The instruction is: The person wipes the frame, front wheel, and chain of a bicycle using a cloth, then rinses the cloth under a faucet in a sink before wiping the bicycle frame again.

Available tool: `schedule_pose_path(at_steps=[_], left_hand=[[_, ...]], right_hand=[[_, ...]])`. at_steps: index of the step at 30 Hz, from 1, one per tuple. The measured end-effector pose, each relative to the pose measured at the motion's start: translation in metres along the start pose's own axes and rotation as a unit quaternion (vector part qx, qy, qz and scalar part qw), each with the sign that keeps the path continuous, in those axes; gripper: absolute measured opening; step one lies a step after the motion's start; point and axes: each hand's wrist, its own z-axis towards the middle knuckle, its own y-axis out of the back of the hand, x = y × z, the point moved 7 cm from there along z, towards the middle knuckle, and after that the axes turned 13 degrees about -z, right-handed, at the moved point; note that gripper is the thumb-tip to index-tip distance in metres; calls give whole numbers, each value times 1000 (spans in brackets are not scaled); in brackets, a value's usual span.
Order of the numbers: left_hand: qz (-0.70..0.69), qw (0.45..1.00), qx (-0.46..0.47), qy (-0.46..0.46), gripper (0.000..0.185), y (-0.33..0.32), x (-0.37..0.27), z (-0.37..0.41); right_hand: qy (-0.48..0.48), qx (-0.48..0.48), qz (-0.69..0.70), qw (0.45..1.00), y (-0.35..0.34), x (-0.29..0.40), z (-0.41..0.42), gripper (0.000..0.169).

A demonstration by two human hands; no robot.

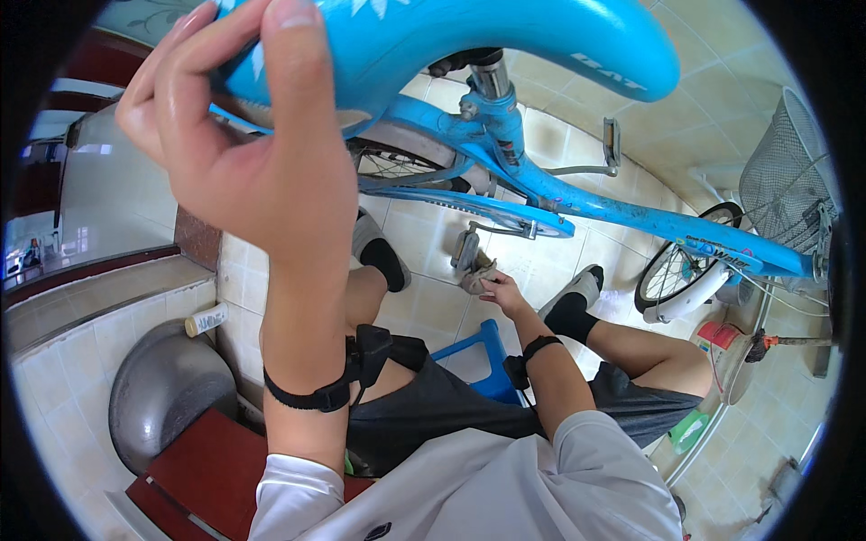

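Note:
A blue bicycle (609,213) stands across the view, its blue saddle (433,40) nearest to me at the top. My left hand (250,128) is raised against the rear of the saddle, fingers curled over its edge with the thumb on top. Low down, my right hand (500,291) pinches a dirty grey cloth (477,277) just beside the near pedal (465,248). The cloth meets the pedal's lower end; whether it presses on it I cannot tell. The far pedal (611,145) sticks out on the other side of the frame.
A blue plastic stool (497,372) is beneath me. Left are a large metal wok (169,399), a dark red board (210,473) and a small bottle (206,320) on a ledge. A bucket (720,358) and green plastic item (689,430) are right, below the front wheel (683,270).

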Motion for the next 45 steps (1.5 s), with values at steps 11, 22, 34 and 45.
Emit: schedule_pose_path(at_steps=[11, 22, 34, 45], left_hand=[[94, 995, 10, -32, 6, -16, -21, 9], [-5, 999, -47, -7, 12, 2, 2, 4], [-66, 990, -123, -28, 21, 10, 7, 6], [-78, 987, -134, -49, 23, 3, 3, 7]], right_hand=[[139, -133, -169, 967, -7, 66, 15, 64], [-50, -307, -360, 880, -12, 78, 90, 68], [-82, -268, -330, 901, -33, 111, 21, 53], [146, -346, -443, 814, -9, 48, 48, 49]])
